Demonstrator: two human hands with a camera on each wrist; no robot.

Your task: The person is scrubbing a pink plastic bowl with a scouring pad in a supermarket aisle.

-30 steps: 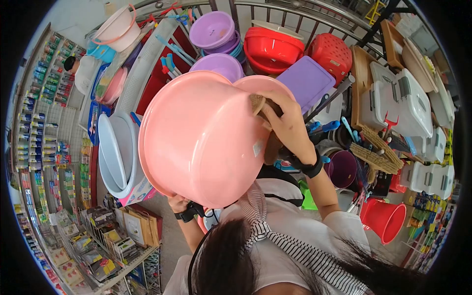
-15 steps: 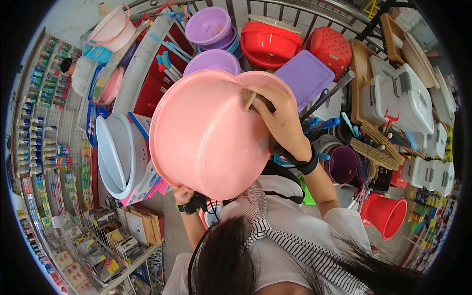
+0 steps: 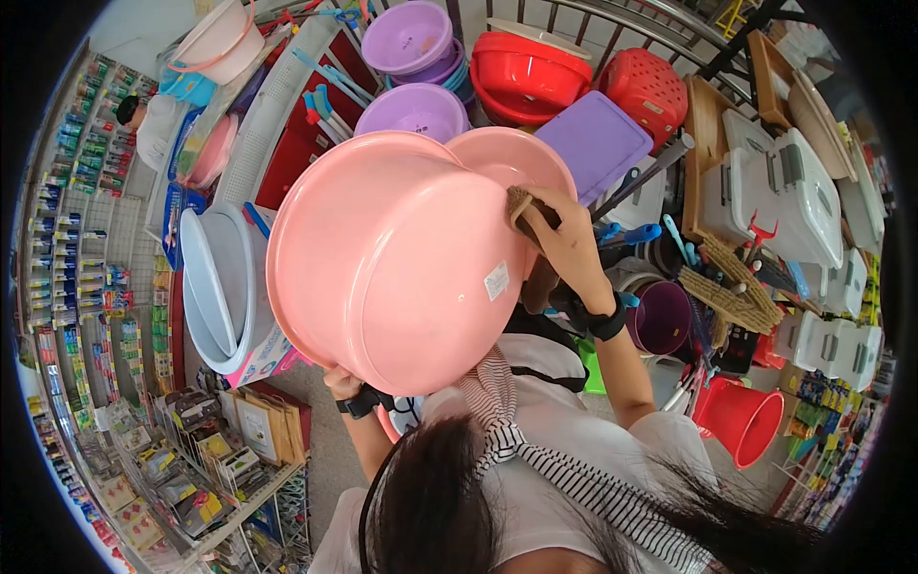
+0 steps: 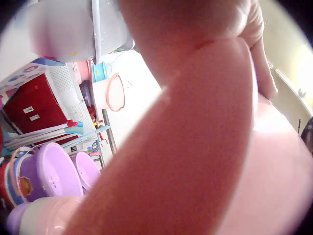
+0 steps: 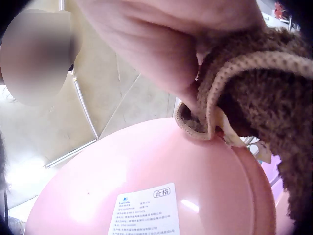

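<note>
A large pink basin (image 3: 382, 268) is held up tilted in front of the chest, its outside and base facing up toward the head camera. My left hand (image 3: 344, 383) grips its rim at the lower left; in the left wrist view, that hand's fingers (image 4: 264, 73) curl over the rim edge. My right hand (image 3: 571, 249) holds a fuzzy brown cloth (image 5: 249, 93) with a beige stitched border, bunched against the basin near the edge of its base. A white printed label (image 5: 144, 213) sticks to the base. Behind the cloth, another pink basin (image 3: 507, 153) shows partly.
Purple basins (image 3: 411, 107) and red basins (image 3: 531, 72) are stacked beyond, beside a purple lid (image 3: 593, 143). Pale blue tubs (image 3: 215, 287) stand at left, clear storage boxes (image 3: 784, 191) at right. A red bucket (image 3: 741, 421) sits lower right, and a goods rack (image 3: 86, 239) lines the left side.
The pink basin has turned, bringing its base and label more into view. My right hand has shifted right and slightly down with the cloth. My left hand keeps its hold on the rim.
</note>
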